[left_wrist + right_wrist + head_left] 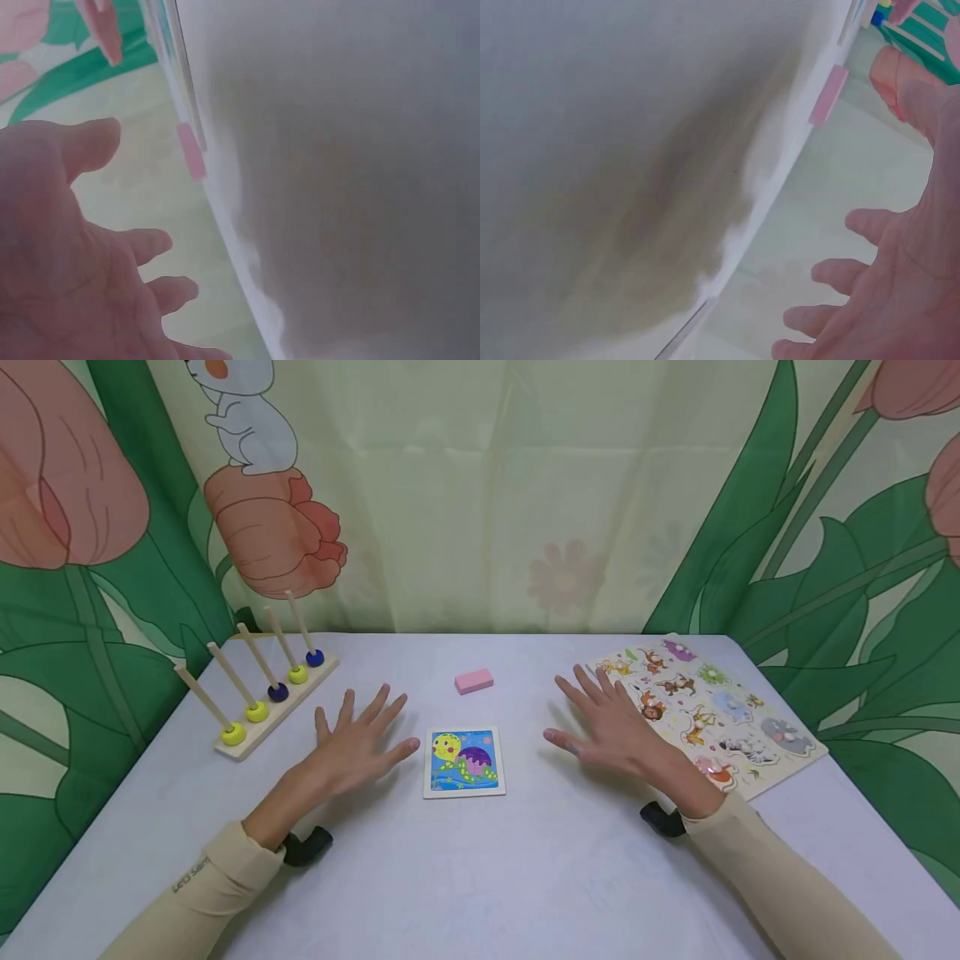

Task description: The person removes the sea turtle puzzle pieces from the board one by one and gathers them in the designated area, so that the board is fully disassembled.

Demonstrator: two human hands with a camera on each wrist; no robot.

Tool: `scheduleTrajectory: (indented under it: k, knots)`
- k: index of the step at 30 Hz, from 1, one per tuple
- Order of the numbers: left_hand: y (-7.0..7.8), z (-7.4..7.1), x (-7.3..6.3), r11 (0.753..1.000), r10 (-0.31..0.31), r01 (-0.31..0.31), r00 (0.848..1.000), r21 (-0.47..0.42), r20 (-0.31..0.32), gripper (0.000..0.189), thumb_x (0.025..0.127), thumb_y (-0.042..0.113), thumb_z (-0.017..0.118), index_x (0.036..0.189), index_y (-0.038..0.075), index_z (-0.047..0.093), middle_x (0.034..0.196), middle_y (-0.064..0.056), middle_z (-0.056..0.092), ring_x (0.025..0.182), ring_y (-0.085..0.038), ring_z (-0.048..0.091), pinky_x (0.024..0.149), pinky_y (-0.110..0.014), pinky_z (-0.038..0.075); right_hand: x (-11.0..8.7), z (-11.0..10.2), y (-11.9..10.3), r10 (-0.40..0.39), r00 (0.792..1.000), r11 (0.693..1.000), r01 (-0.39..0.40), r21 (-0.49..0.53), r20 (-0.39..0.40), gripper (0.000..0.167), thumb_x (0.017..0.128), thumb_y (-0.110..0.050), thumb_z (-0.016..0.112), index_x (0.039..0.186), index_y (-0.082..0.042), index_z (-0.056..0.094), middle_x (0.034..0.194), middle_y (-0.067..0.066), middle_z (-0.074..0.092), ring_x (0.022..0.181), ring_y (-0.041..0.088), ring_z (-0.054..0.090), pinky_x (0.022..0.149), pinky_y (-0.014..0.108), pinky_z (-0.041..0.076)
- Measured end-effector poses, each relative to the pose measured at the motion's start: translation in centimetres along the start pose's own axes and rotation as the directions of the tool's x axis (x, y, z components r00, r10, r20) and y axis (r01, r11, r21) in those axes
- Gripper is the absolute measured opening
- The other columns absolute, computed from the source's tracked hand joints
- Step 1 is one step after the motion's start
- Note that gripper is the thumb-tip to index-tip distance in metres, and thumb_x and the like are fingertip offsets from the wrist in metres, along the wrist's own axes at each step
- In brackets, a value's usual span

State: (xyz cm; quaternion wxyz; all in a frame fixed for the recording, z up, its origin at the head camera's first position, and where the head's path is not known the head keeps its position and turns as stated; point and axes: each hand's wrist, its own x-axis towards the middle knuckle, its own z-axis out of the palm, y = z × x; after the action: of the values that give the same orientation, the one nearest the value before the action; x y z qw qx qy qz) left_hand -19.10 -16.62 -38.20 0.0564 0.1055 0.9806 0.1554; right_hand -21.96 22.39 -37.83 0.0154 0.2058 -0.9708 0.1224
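My left hand (348, 758) hovers over the white table with its fingers spread, holding nothing. To its right lies a small square turtle puzzle (465, 762) in a pale frame. On the puzzle's other side my right hand (611, 727) is also held above the table, fingers spread and nothing in them. It is nearest to a wooden animal puzzle board (757, 777), part of which it and its forearm cover. Beyond the turtle puzzle sits a pink block (474, 682), seen too in the left wrist view as a pink block (191, 151).
At the left stands a wooden peg rack (281, 710) with upright pegs, each carrying a yellow or dark blue bead. A curtain (480, 510) printed with flowers and leaves hangs behind the table (480, 877). Black straps sit at both wrists.
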Motion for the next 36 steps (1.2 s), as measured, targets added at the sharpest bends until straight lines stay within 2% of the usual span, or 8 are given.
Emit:
scheduleTrajectory:
  k: [10,16,21,29,36]
  knots:
    - [1.1,0.1,-0.7,0.998,0.060,-0.057,0.994,-0.042,0.087,0.087,0.100,0.067,0.054,0.171,0.026,0.023,0.181,-0.012,0.009,0.160,-0.061,-0.002,0.116,-0.089,-0.006,0.7,0.3,-1.2,-0.034,0.999,0.999,0.034,0.014,0.005,0.088,0.100,-0.065,0.058,0.170,-0.020,0.027,0.178,0.018,0.018,0.164,0.052,0.009,0.130,0.071,0.012]
    - [1.4,0.3,-0.8,0.995,0.090,-0.086,0.990,-0.040,0.105,0.092,0.098,0.068,0.059,0.171,0.025,0.023,0.181,-0.012,0.010,0.160,-0.062,0.000,0.115,-0.090,-0.003,1.2,0.4,-2.0,-0.039,0.999,0.998,0.037,0.050,0.029,0.087,0.100,-0.062,0.060,0.170,-0.020,0.028,0.178,0.018,0.020,0.164,0.051,0.014,0.132,0.067,0.013]
    - [1.7,0.5,-0.8,0.995,0.094,-0.091,0.988,-0.032,0.120,0.096,0.096,0.069,0.062,0.171,0.023,0.024,0.180,-0.013,0.010,0.160,-0.063,0.001,0.114,-0.091,0.000,1.7,0.5,-2.7,-0.050,0.998,0.997,0.047,0.068,0.047,0.087,0.100,-0.062,0.060,0.169,-0.019,0.030,0.178,0.017,0.021,0.164,0.049,0.018,0.133,0.064,0.015]
    - [2.0,0.5,-0.9,0.996,0.086,-0.081,0.986,-0.037,0.146,0.097,0.095,0.068,0.062,0.171,0.022,0.023,0.181,-0.014,0.009,0.160,-0.063,0.001,0.114,-0.091,0.005,2.3,0.9,-3.8,-0.067,0.996,0.995,0.062,0.084,0.064,0.083,0.099,-0.060,0.063,0.167,-0.019,0.036,0.177,0.016,0.025,0.163,0.049,0.020,0.132,0.065,0.018]
    - [2.2,0.7,-0.8,0.997,0.078,-0.075,0.982,-0.028,0.173,0.100,0.092,0.070,0.064,0.170,0.021,0.025,0.181,-0.014,0.009,0.160,-0.063,0.001,0.114,-0.091,0.007,2.6,1.1,-5.0,-0.079,0.995,0.995,0.075,0.068,0.067,0.082,0.099,-0.061,0.062,0.165,-0.020,0.039,0.175,0.014,0.030,0.162,0.044,0.028,0.129,0.065,0.026]
